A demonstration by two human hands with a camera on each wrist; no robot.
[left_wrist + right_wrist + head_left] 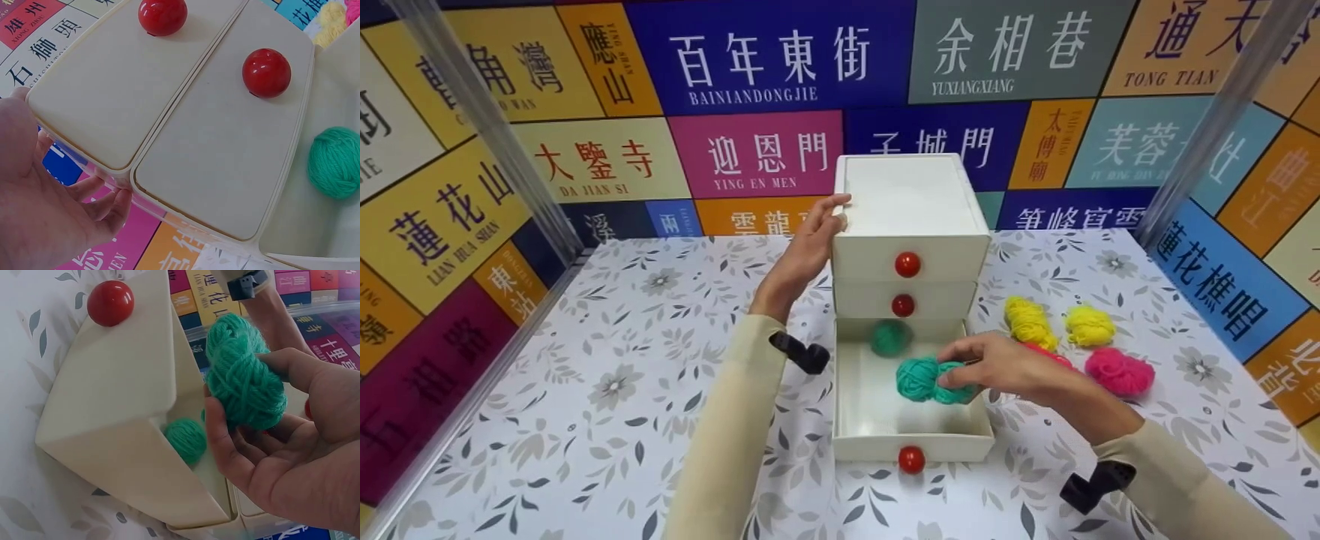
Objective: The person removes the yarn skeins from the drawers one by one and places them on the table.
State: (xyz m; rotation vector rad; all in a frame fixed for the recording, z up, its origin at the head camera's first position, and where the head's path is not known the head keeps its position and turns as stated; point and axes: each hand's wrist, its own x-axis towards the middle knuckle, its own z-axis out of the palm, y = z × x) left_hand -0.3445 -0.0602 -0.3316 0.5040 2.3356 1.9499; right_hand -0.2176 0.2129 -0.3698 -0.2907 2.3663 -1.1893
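A white three-drawer cabinet (913, 196) with round red knobs stands on the table, its bottom drawer (870, 412) pulled out. Over that drawer, my right hand (997, 367) holds a green yarn skein (244, 377), pinched in the middle between thumb and fingers. A green ball of yarn (890, 338) lies inside the drawer toward the back, also visible in the left wrist view. My left hand (812, 244) rests against the upper left side of the cabinet, fingertips touching its side and top edge. Both upper drawers (214, 146) are closed.
Right of the cabinet lie two yellow yarn skeins (1090, 325) and pink yarn (1119, 372), with another pink piece partly hidden behind my right hand. A leaf-patterned cover (607, 420) spans the table. Sign-printed panels (772, 60) and clear corner posts (495, 127) enclose it.
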